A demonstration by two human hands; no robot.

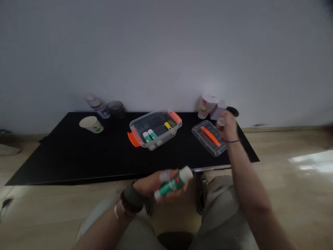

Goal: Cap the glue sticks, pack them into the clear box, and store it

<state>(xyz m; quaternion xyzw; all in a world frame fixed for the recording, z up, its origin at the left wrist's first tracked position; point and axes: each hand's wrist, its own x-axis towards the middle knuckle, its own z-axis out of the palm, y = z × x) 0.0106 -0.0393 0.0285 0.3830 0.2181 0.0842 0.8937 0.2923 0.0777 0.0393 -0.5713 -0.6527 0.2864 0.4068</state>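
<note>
My left hand (pixel 158 185), in front of the table's near edge, is closed round a green glue stick (pixel 170 186) with white ends. The stick lies tilted, its wider white end up and to the right. Over the right end of the table, my right hand (pixel 229 126) is curled in a fist. A small whitish round thing (pixel 221 122) pokes out of it; blur hides what kind it is. Below that hand lies a clear lid (pixel 205 141) with an orange handle. Two green-and-white glue sticks (pixel 150 135) and a yellow item (pixel 168 125) sit in the clear box (pixel 153 144) with orange latches.
The black table (pixel 109 156) stands against a pale wall. A paper cup (pixel 91 124), a spray can (pixel 97 106) and a dark bowl (pixel 116 109) are at the left. Behind the lid stand a printed plastic cup (pixel 206 106), a white box (pixel 218 110) and a black round object (pixel 232 111).
</note>
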